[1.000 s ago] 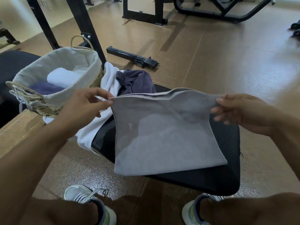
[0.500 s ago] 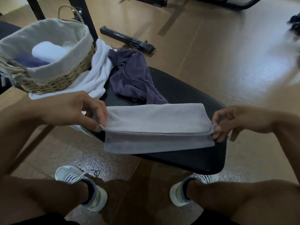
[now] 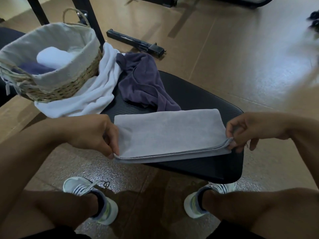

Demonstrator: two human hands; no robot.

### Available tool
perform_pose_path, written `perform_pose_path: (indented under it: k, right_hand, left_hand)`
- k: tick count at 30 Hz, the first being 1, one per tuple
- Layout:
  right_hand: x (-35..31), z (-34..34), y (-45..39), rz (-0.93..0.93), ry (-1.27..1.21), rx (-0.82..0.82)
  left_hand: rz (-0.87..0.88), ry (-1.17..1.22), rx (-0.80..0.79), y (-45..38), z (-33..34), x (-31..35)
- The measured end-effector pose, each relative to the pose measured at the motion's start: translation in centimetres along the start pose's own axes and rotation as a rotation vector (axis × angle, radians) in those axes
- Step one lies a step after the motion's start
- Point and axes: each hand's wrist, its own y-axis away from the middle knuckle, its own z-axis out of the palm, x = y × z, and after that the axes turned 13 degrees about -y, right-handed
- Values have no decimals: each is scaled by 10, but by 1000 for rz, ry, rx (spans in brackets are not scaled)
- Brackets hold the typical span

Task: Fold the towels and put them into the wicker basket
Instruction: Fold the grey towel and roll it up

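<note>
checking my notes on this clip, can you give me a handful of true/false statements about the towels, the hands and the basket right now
1. Both hands pinch the grey towel at its near corners. True: left hand, right hand.
2. The grey towel lies unfolded in one layer. False: it is folded over, with stacked edges showing along the near side.
3. The wicker basket already holds a white towel. True.
4. The purple towel is neatly folded. False: it lies crumpled on the black seat pad.
5. The basket stands to the right of the grey towel. False: it stands to the left, further away.
</note>
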Motion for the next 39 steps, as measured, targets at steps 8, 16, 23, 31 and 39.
perform_pose_path:
  k: [8,16,23,31,39]
  right_hand:
    - [0,3,-8,50,91,-27]
    - [-5,3,-11,109,234,54]
    - [-6,-2,-25,-80,73,479]
    - [-18,2,-53,-132,190,515]
    - [-12,-10,-54,-100,-153,440]
  left_hand:
    - [-53,-82,-53,-7,7,-5]
    - [-95,-15,-50,-3,-1,2]
    - [-381,-27,596,-24,-7,-17]
    - [-444,-114,362,-44,-9,-20]
    - [-417,154,365,-36,-18,-23]
